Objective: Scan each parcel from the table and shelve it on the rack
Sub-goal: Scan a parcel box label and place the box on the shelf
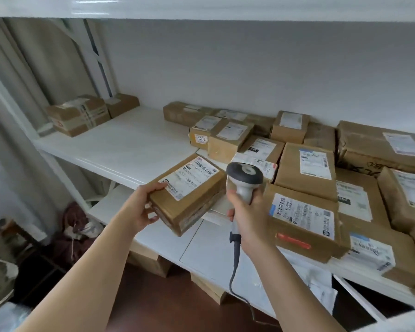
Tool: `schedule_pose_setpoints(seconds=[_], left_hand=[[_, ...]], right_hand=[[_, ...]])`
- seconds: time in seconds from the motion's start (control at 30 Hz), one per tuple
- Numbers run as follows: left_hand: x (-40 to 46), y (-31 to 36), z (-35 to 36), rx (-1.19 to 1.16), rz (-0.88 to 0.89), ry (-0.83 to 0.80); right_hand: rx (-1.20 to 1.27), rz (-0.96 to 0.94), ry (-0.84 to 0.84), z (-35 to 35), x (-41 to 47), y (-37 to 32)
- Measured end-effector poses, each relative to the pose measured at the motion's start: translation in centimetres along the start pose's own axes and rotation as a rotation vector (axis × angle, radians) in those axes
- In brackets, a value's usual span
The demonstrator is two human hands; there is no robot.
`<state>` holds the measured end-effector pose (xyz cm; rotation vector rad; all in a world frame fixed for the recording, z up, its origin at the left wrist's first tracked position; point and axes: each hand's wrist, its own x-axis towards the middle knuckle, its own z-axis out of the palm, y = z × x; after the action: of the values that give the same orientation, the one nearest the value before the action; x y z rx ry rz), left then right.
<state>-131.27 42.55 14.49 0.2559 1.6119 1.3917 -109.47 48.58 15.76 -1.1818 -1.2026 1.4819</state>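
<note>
Holding: left hand (143, 207) grips the near-left corner of a brown parcel (189, 192), thumb on top, fingers curled beneath.
Parcel place: at the shelf (120, 144) front edge, label up, likely for reading.
Scanner: right hand (247, 212) wraps the scanner (243, 180) handle, just right of the label.
Stock: shelved boxes (304, 166) crowd the right.

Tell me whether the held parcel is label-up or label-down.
Label-up: the white label faces the camera on the parcel the left hand grips.
</note>
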Motion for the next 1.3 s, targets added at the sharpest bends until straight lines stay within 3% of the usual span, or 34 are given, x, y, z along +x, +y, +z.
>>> schedule_pose_setpoints(seconds=[0.3,0.4,0.47,0.57,0.73,0.9,1.3], left_hand=[[12.8,5.6,-1.1,0.048,0.143,-0.128],[15.5,6.9,0.1,0.300,0.203,0.098],[16.6,7.2,0.9,0.472,0.149,0.219],[18.2,7.3,1.9,0.492,0.077,0.084],[19.3,7.7,3.7,0.586,0.165,-0.056],[19.5,7.6,6.3,0.622,0.299,-0.012],[20.9,7.5,9.2,0.664,0.333,-0.016]], right_hand=[[-0.007,0.035,0.196,6.6,4.4,0.7],[-0.028,0.036,0.260,8.1,5.1,1.0],[-0.030,0.030,0.303,8.6,5.4,1.2],[-0.029,0.026,0.354,8.9,5.5,1.4],[-0.017,0.037,0.397,9.2,6.3,1.4],[0.016,0.023,0.413,8.8,7.0,1.1],[-0.005,0.076,0.457,6.6,9.0,0.9]])
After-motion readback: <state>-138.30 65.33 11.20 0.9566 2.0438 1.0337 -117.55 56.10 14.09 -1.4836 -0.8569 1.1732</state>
